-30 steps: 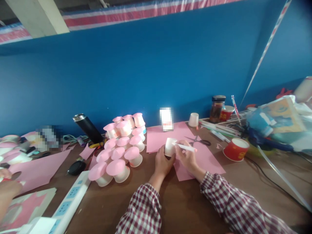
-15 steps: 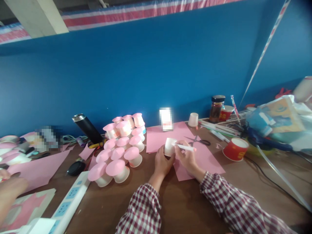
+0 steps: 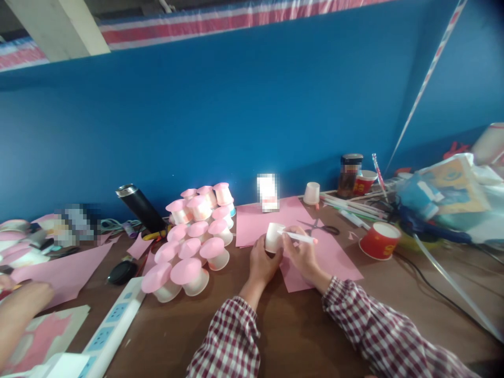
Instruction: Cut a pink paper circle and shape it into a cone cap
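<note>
Clearly, both hands are busy above the worktop [image 3: 307, 336], between its far edge and its near edge. The left hand [image 3: 264, 262] is curled around a small white cup [image 3: 274, 237], which is tilted a little. The right hand [image 3: 304, 257] pinches a white pen [image 3: 301, 238] with narrow fingers; its tip is at the side of the cup, but I cannot tell whether it touches. Behind and beneath them, pink sheets [image 3: 252, 226] extend toward the far edge, with open scissors [image 3: 328, 229] lying on the right part. Near this same edge stands another white cup [image 3: 312, 193], upside down. To the left, many pink-topped cups [image 3: 189, 272] stand in a close group. A red cup [image 3: 380, 241] is at the right.
</note>
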Demonstrator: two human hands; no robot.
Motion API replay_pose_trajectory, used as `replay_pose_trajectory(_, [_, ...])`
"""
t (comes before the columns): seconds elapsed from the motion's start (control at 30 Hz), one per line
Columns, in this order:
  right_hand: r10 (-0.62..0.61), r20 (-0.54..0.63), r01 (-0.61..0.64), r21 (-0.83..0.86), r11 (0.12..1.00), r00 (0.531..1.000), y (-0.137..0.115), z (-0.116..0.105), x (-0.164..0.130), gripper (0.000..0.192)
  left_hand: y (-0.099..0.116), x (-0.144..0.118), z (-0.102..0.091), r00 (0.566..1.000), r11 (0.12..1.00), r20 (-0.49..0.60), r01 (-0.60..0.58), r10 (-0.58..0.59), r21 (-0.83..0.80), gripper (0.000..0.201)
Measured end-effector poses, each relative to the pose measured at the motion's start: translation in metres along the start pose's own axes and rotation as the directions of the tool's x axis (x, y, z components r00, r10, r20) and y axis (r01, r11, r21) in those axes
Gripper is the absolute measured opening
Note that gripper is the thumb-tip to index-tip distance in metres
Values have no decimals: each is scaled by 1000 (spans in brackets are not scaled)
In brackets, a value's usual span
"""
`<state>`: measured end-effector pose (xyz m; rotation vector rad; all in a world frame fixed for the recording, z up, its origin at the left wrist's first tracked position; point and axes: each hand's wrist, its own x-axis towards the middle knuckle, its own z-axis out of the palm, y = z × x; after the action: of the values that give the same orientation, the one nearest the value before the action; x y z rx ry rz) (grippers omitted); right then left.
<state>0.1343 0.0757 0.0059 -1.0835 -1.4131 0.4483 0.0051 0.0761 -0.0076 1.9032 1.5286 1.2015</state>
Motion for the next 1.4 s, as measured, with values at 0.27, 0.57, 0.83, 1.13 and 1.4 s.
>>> replay_pose_trajectory(0.27, [6, -17, -6, -17, 1000, 1000, 0, -1, 1, 12, 2, 0, -2, 1000, 1000, 0, 0, 0, -7, 39])
replay_pose_trajectory(0.57, [4, -18, -5, -42, 999, 1000, 0, -2, 2, 11, 2, -1, -2, 1000, 1000, -1, 2, -2, 0, 39])
replay_pose_trajectory(0.83, [9, -8, -10, -30, 1000, 1000, 0, -2, 0, 11, 4, -1, -2, 1000, 1000, -3, 2, -2, -6, 40])
replay_pose_trajectory(1.13, [24, 24, -23, -10, 1000, 999, -2, -1, -2, 11, 5, 0, -2, 1000, 1000, 0, 13, -13, -19, 39])
replay_pose_trajectory(1.4, [31, -16, -30, 67, 997, 999, -2, 0, 1, 14, 7, 0, -4, 1000, 996, -4, 29, -29, -87, 37])
